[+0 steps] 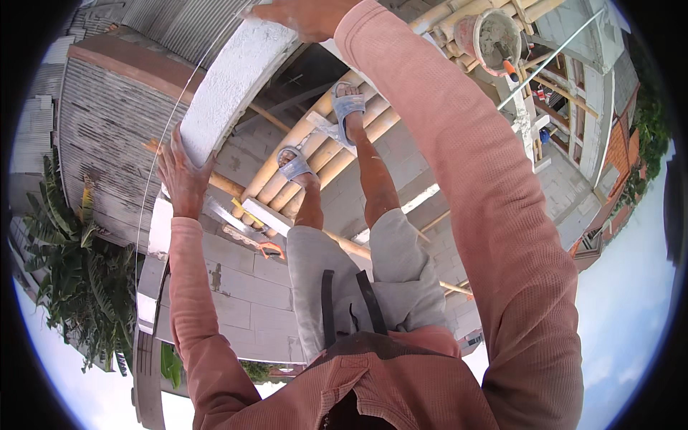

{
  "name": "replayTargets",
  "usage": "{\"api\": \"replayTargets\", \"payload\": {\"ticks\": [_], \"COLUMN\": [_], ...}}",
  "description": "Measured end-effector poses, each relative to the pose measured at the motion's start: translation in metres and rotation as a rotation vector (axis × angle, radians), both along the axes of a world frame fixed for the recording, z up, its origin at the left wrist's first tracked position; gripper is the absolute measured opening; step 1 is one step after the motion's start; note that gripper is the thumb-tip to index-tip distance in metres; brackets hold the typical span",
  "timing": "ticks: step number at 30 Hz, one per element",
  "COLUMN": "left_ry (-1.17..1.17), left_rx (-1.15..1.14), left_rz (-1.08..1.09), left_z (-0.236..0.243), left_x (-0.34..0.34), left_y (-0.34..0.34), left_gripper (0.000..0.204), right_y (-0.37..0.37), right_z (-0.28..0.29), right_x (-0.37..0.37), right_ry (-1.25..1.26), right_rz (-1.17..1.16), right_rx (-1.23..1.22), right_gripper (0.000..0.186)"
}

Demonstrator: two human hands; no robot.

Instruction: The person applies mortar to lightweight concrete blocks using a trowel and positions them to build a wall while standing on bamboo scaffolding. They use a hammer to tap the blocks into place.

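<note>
Head view: white block (233, 75) is held up over the wall top at upper left, left hand (183, 179) spread flat against its near end, right hand (308, 16) gripping its far end at the top edge of frame, fingers partly cut off. Block looks rigid, bulky, rough-faced and probably crumbly at corners, so best carried by both ends as here. Around: taut string line (154, 165) beside the block, bamboo scaffold (326, 154) underfoot, trowel (269, 249) on the wall ledge, mortar bucket (494, 39) well apart at right; string and ledge crowd the set-down.
</note>
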State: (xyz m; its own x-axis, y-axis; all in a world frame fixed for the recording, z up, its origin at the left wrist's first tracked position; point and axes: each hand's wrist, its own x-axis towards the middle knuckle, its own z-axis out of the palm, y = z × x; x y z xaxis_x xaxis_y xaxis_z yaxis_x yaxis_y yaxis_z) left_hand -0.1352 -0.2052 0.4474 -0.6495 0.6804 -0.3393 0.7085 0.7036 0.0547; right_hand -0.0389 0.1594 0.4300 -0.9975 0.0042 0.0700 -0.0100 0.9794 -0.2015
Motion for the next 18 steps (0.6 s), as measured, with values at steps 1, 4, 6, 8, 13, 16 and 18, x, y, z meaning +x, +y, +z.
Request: {"api": "replayTargets", "payload": {"ticks": [1, 4, 6, 8, 13, 16, 18], "left_ry": [-0.003, -0.016, 0.001, 0.013, 0.182, 0.108, -0.083], "left_rx": [-0.026, 0.085, 0.073, 0.042, 0.274, 0.494, 0.701], "left_rz": [0.018, -0.023, 0.012, 0.059, 0.128, 0.353, 0.491], "left_z": [-0.007, -0.008, -0.008, -0.007, -0.010, 0.013, 0.024], "left_x": [0.005, 0.011, 0.010, 0.014, 0.041, 0.090, 0.140], "left_y": [0.010, 0.021, 0.020, 0.006, 0.004, 0.005, -0.006], "left_gripper": [0.101, 0.102, 0.104, 0.105, 0.103, 0.089, 0.066], "right_y": [0.019, 0.041, 0.036, 0.015, -0.003, -0.019, -0.024], "right_z": [-0.007, 0.002, 0.013, 0.037, 0.015, 0.022, 0.026], "right_x": [0.013, 0.021, 0.018, 0.006, 0.004, 0.001, 0.002], "right_ry": [-0.191, -0.256, -0.249, -0.348, -0.136, -0.257, -0.249], "right_rz": [-0.022, 0.180, 0.198, 0.237, 0.333, 0.371, 0.372], "right_rx": [-0.056, 0.006, 0.076, 0.046, 0.142, 0.129, 0.155], "right_gripper": [0.042, 0.062, 0.068, 0.066, 0.075, 0.083, 0.085]}}
